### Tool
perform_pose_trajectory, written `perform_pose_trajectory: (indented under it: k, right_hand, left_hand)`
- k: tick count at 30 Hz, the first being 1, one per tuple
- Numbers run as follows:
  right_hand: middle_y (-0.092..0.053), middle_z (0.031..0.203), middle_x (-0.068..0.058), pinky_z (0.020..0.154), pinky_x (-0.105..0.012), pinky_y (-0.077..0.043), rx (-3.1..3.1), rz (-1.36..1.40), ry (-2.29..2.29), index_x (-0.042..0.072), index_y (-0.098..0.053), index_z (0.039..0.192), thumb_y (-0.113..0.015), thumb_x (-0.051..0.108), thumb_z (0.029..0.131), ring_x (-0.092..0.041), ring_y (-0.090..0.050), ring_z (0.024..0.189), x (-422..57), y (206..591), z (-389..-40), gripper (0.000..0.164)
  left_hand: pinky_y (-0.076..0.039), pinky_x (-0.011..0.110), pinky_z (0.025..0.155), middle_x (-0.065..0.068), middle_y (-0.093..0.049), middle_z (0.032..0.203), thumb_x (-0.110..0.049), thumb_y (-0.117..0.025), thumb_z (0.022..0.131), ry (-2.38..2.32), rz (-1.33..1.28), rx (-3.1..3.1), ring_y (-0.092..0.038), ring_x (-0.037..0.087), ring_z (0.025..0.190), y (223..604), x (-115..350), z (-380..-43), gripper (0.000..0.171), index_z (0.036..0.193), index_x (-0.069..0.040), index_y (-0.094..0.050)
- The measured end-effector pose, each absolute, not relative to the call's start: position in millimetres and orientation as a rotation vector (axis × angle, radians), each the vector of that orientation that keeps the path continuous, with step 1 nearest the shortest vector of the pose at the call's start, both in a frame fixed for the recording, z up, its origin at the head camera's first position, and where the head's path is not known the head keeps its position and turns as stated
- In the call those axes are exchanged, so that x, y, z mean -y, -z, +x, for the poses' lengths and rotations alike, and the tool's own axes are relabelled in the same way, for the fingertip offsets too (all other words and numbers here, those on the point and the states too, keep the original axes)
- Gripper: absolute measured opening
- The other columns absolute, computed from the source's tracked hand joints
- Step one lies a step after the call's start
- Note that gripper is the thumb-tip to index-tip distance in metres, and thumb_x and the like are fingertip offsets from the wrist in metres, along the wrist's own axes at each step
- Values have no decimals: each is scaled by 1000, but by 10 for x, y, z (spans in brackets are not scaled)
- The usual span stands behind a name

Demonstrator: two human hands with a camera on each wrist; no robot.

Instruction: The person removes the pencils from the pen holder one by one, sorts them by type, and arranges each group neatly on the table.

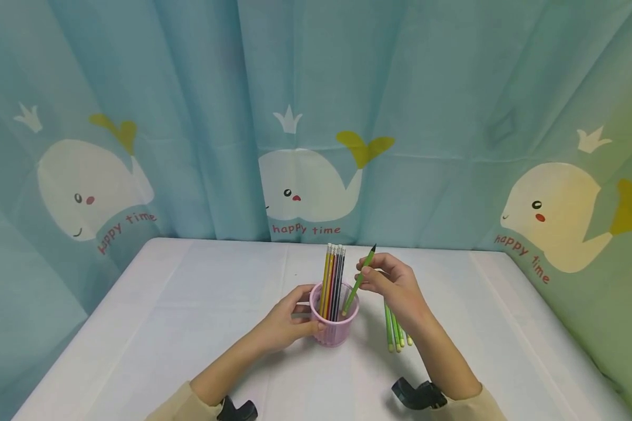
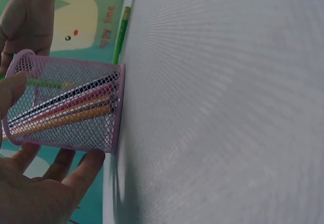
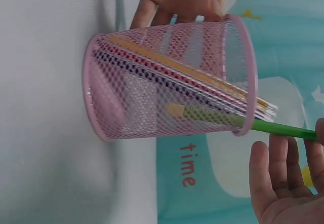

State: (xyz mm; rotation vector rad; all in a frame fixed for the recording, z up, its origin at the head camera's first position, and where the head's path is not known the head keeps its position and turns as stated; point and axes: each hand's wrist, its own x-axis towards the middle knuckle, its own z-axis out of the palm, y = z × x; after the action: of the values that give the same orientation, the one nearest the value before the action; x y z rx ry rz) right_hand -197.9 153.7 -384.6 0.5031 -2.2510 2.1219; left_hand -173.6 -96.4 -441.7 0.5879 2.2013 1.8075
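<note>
A pink mesh pencil cup [image 1: 333, 335] stands upright on the table, and my left hand [image 1: 281, 321] holds it by the side, thumb at the front and fingers around the far side. Several yellow, red and dark striped pencils [image 1: 333, 286] lean together inside it. My right hand [image 1: 397, 287] pinches a green pencil [image 1: 360, 278] near its dark pointed top. The pencil's yellow eraser end [image 3: 175, 109] is down inside the cup, above the bottom, as the right wrist view shows through the mesh.
Several more green pencils [image 1: 393, 327] lie on the white tabletop [image 1: 200, 304] beside the right forearm, partly hidden by the hand. A blue-green curtain [image 1: 432, 117] with whale prints hangs right behind the table's back edge.
</note>
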Motion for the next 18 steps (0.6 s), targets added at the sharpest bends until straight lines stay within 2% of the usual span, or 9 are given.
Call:
perform_pose_trajectory:
  k: [7,14,18]
  right_hand:
    - [-63,115,-14,88,-38,-61,2210,541,-2123,-6,-56,114,-61,12,99,-23,-67,105,-1583,3759,-1939,24]
    - [-63,117,-16,88,-38,-61,2162,527,-2141,-6,-56,114,-61,11,99,-22,-68,103,-1641,3648,-1894,23]
    - [-62,116,-12,87,-37,-61,2132,520,-2142,-4,-57,112,-60,10,99,-22,-68,101,-1689,3601,-1879,20]
  left_hand:
    - [-53,42,103,19,-51,140,-15,-76,87,-1795,571,-2211,-56,37,125,4433,968,-1729,69,146,-9,-41]
    - [-53,42,103,21,-51,139,-16,-76,88,-1798,579,-2212,-56,38,125,4420,968,-1728,69,147,-7,-40]
    - [-53,41,103,21,-50,140,-17,-75,88,-1792,586,-2213,-55,38,125,4408,965,-1725,69,147,-7,-40]
